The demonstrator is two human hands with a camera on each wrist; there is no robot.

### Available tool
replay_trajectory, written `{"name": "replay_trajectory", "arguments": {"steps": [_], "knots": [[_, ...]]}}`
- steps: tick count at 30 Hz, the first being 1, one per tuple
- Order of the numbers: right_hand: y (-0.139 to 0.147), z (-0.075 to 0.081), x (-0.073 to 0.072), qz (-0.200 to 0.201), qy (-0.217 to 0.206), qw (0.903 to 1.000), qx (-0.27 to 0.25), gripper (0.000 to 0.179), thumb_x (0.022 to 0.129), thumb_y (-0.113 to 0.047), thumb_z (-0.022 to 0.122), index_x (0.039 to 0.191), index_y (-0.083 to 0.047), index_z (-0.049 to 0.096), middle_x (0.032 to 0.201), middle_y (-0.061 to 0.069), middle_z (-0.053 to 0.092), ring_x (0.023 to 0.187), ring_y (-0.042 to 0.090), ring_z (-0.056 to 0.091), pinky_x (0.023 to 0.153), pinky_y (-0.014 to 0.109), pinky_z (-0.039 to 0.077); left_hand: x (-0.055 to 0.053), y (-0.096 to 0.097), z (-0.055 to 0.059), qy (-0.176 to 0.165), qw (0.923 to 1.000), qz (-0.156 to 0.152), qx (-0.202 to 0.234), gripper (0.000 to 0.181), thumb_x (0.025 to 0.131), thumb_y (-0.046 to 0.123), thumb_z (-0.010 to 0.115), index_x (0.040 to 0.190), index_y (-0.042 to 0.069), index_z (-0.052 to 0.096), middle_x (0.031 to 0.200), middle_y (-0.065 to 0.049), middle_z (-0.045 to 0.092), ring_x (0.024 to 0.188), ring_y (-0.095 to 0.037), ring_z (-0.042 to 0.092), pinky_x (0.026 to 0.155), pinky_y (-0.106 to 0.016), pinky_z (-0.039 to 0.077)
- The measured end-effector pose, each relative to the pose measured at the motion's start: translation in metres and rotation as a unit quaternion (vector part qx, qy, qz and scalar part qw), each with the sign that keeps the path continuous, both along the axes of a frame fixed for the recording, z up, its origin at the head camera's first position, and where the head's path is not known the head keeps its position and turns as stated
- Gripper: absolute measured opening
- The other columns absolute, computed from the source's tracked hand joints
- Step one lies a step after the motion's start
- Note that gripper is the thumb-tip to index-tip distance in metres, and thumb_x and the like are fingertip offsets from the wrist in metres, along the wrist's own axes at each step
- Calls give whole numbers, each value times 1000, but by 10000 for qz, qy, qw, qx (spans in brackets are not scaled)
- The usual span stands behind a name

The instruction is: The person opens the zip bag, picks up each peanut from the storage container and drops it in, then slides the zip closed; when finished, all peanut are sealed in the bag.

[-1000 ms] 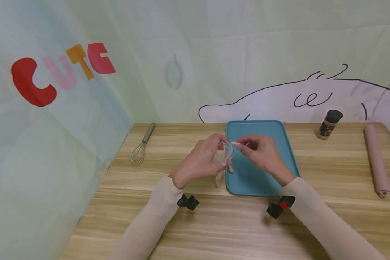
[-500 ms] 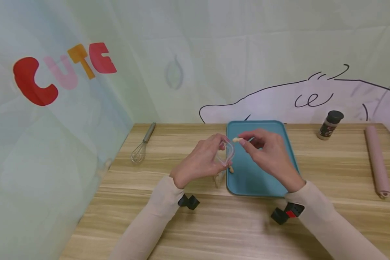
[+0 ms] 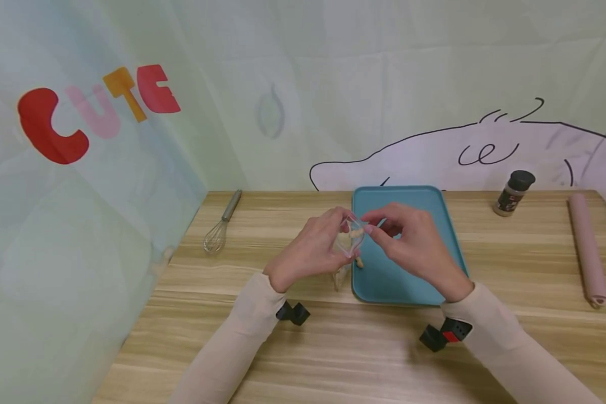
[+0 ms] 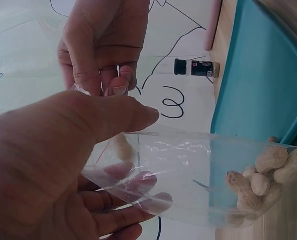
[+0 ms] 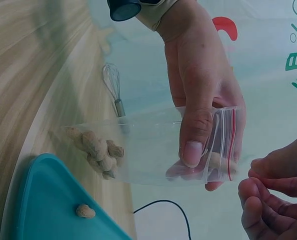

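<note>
My left hand grips a clear zip bag near its mouth, thumb on one side and fingers on the other. Several peanuts in their shells lie at the bag's bottom. One more peanut shows through the plastic just inside the red-striped mouth, apart from the fingertips. Beside that mouth is my right hand, its fingers bent and thumb near the index finger, with nothing seen between them. Another peanut rests on the blue tray, close to its left edge.
On the wooden table, a whisk lies at the left. A black-capped seasoning jar stands at the back right, with a pink roll farther right. Behind the table hangs a printed cloth.
The peanut that my right thumb and fingers pinched has gone into the bag's mouth and left their grip. My right hand drew back slightly, then came in to the bag. The left hand stayed put.
</note>
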State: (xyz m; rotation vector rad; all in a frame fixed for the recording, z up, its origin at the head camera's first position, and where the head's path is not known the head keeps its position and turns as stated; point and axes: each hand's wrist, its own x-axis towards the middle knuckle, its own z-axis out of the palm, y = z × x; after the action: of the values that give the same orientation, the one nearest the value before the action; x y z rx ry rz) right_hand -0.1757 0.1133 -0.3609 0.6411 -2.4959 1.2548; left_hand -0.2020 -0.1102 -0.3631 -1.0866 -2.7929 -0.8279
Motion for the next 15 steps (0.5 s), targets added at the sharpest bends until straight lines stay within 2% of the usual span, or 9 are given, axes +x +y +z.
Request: {"name": "replay_trajectory", "arguments": {"steps": [10,15], "knots": [[3,-7,-2,11,-9,9999,-111,13,101,-13,74,111,-10,82,92,5,79,67,9,65,59,25,50,-1,0,-1,-143,9999,-22,-58,50,93,22,82,132,4,57,124,-15,68,116,-29,70,105,-51,52],[4,-18,-7,-20,-273,9996,-48,13,102,-13,73,111,-9,80,93,7,79,65,11,62,57,26,50,-1,1,-1,-113,9999,31,-114,53,92,22,83,134,3,57,124,-13,68,115,-26,69,106,-51,51]]}}
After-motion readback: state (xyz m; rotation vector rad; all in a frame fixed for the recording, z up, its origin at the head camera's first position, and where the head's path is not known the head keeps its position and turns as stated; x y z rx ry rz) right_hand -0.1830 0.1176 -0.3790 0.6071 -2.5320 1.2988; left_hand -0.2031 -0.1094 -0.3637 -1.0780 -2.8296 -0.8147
